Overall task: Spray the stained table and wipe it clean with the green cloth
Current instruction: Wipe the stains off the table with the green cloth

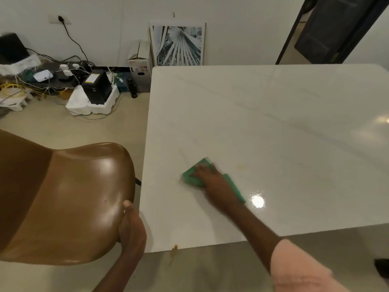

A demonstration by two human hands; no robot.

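The white marble table [263, 114] fills the right side of the view. My right hand [212, 180] lies flat on the green cloth [190, 175] and presses it onto the tabletop near the left front part. A faint yellowish stain [241, 167] shows just right of the cloth. A brown drip stain [174, 247] sits at the table's front edge. My left hand [131, 226] grips the rim of the brown chair [69, 197] left of the table. No spray bottle is in view.
The brown chair stands close against the table's left edge. Behind it on the floor lie tangled cables, a black box in white foam [96, 87], a cardboard box [140, 66] and a framed picture [177, 45] leaning on the wall. A dark door [332, 28] stands at the back right.
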